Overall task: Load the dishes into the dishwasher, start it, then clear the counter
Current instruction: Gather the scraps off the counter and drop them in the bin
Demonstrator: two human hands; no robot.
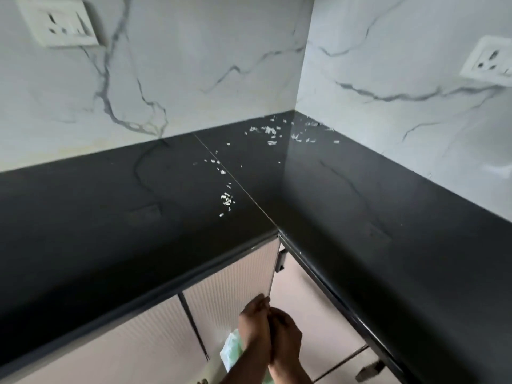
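Note:
A black L-shaped counter point(116, 217) fills the view, with several white crumbs point(227, 200) scattered along its diagonal seam and more crumbs in the back corner point(273, 133). Below its inner corner a ribbed beige cabinet door point(235, 284) stands ajar. My left hand point(253, 318) has its fingers closed on the door's free edge. My right hand point(286, 336) is pressed against the left one, fingers curled; what it holds is hidden. A green and white cloth point(231, 349) shows just beside my left wrist. No dishes or dishwasher are in view.
White marble-look walls meet at the corner behind the counter. A wall socket point(59, 23) sits at the upper left and a second wall socket point(491, 60) at the right. Beige cabinet fronts point(133, 345) run under the counter, with a dark handle point(370, 371) at the lower right.

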